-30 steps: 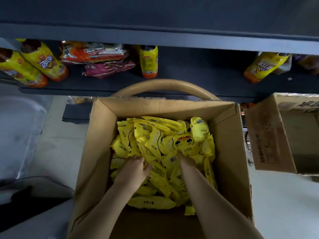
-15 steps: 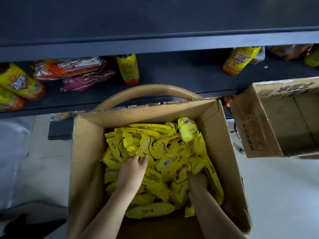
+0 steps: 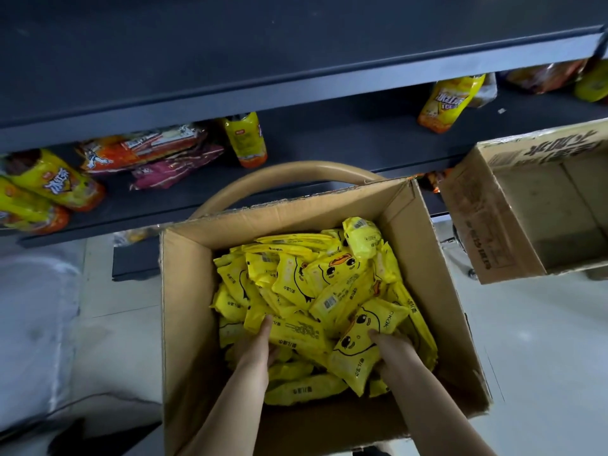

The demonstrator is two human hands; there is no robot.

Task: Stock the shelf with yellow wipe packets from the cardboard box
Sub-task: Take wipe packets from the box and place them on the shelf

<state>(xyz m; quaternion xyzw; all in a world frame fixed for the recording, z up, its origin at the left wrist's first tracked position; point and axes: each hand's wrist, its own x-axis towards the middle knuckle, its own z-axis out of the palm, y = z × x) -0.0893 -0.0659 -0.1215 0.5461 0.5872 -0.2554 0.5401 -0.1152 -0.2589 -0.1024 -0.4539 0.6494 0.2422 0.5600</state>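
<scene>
An open cardboard box (image 3: 187,311) stands on the floor below the dark shelf (image 3: 329,143) and holds a heap of yellow wipe packets (image 3: 316,278) printed with duck faces. My left hand (image 3: 255,345) is dug into the left side of the heap, its fingers round a bunch of packets. My right hand (image 3: 391,347) reaches under the right side and holds a duck-face packet (image 3: 365,343) that tilts up against it. Both sets of fingertips are mostly hidden by packets.
The dark shelf carries yellow and orange snack bags (image 3: 49,182), a pink and an orange pack (image 3: 154,156) and a yellow bottle (image 3: 246,139). A second, empty cardboard box (image 3: 533,205) sits at the right. A tan curved bar (image 3: 283,176) arches behind the box.
The view has swung left, so the shelf goods shifted right. Both hands have gone deeper under the heap and the right one has lifted a duck-face packet up.
</scene>
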